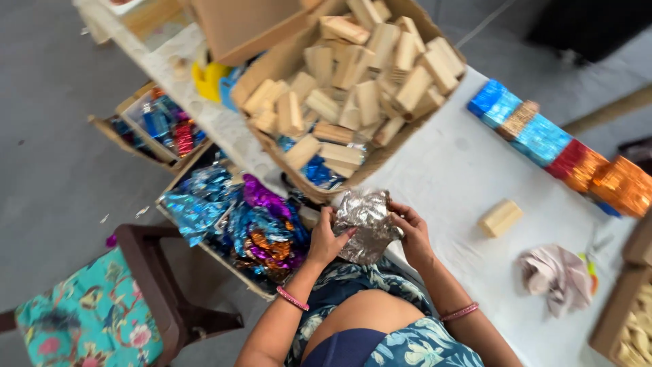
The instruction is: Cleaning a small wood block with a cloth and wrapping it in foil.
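A box of crumpled foil scraps (234, 228) sits at the left. The left hand (327, 238) and right hand (411, 231) both clasp a silver foil bundle (365, 224) between them at the table's (448, 177) near edge, fingers curled round it. A bare wooden block (500, 217) lies to the right.

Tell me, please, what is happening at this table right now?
A person is folding a sheet of silver foil around something, with the left hand and right hand gripping it from either side at the table's edge. Behind it is a cardboard box heaped with bare wooden blocks. One loose block lies on the white cover, and a row of foil-wrapped blocks in blue, red and orange sits beyond. A box of crumpled coloured foil is beside the table.
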